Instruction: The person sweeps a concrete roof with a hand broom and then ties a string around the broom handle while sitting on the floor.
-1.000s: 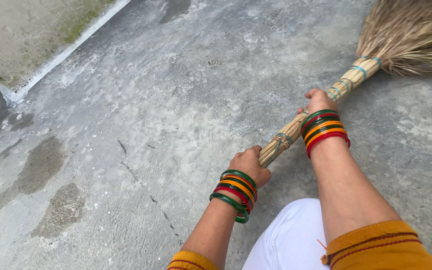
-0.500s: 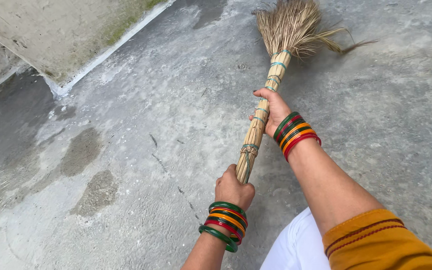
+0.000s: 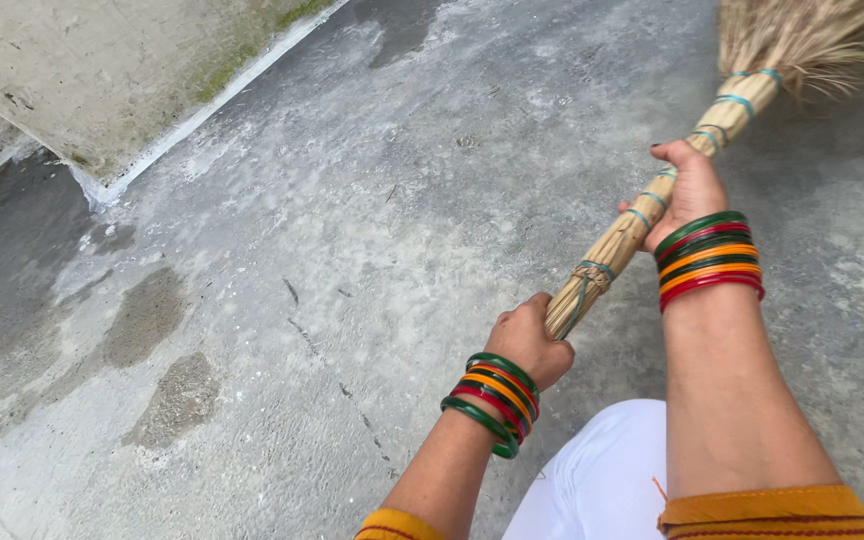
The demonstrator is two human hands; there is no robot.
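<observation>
Over grey concrete floor (image 3: 352, 230): grass broom (image 3: 642, 215) slants up-right. Left hand (image 3: 527, 340) fist-closed on handle butt; right hand (image 3: 690, 188) wrapped mid-handle. Judged light, bound handle stiff, bristles soft. Hold bound section.

Broom (image 3: 652, 205) on floor (image 3: 352, 250) at right, wall (image 3: 82, 70) far left

Both wrists bore stacked green, red, orange bangles (image 3: 708, 260); mustard sleeves (image 3: 764, 510) had dark red trim; white trousers (image 3: 602, 480) below.
</observation>
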